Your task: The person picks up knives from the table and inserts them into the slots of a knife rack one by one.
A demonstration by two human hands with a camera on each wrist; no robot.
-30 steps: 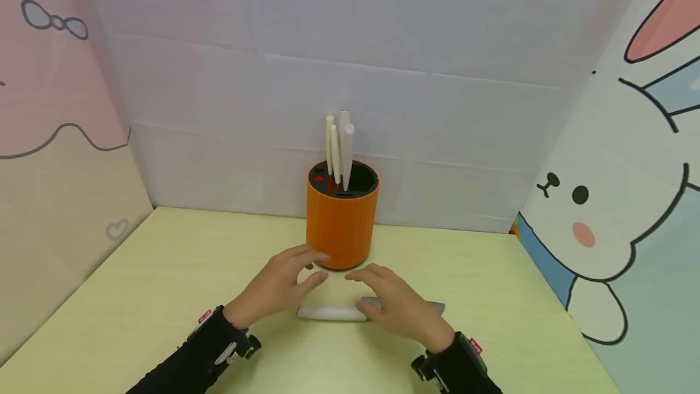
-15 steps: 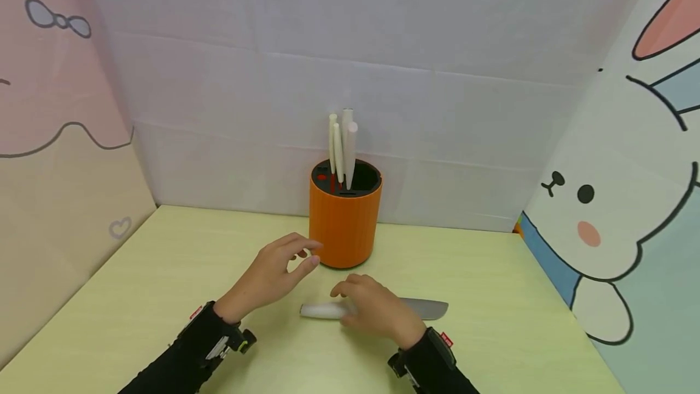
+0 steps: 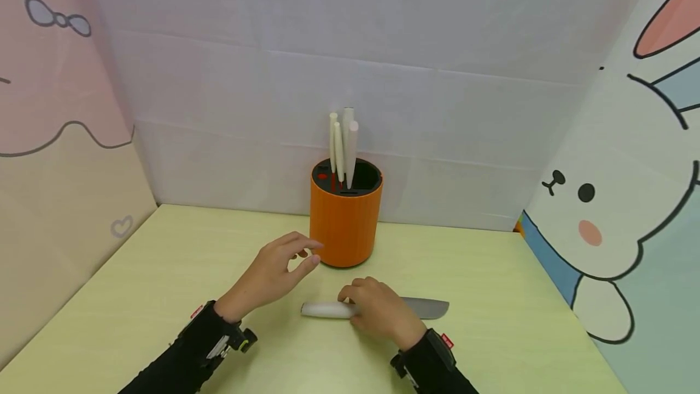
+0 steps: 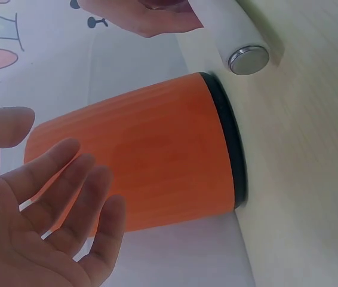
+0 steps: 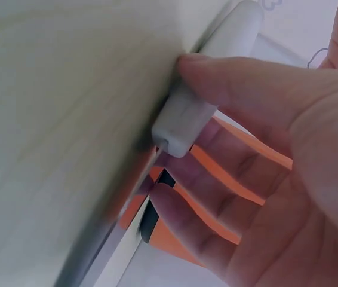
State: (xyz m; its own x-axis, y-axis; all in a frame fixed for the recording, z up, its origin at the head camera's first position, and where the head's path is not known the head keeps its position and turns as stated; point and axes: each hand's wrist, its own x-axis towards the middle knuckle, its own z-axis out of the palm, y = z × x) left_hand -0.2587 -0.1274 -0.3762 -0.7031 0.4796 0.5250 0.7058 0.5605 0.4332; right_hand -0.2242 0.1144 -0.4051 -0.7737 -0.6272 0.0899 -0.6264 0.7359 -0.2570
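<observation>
A kitchen knife (image 3: 326,310) with a white handle and a grey blade lies flat on the table, its blade toward the right. My right hand (image 3: 383,312) pinches the handle near the blade. In the right wrist view the thumb (image 5: 217,75) presses one side of the white handle (image 5: 186,119), with fingers on the other side. My left hand (image 3: 271,272) is held above the table with relaxed fingers and holds nothing. It is nearest to an orange round knife block (image 3: 346,230); in the left wrist view the palm (image 4: 43,239) shows bare.
Several white-handled utensils (image 3: 348,145) stand upright in the block's black top. Behind the pale yellow table (image 3: 465,272) rises a white wall (image 3: 465,138), with cartoon-printed panels on both sides.
My right hand has moved left along the knife, from over the blade to its handle, and its fingers have closed there. My left hand has drawn slightly left. The knife lies still.
</observation>
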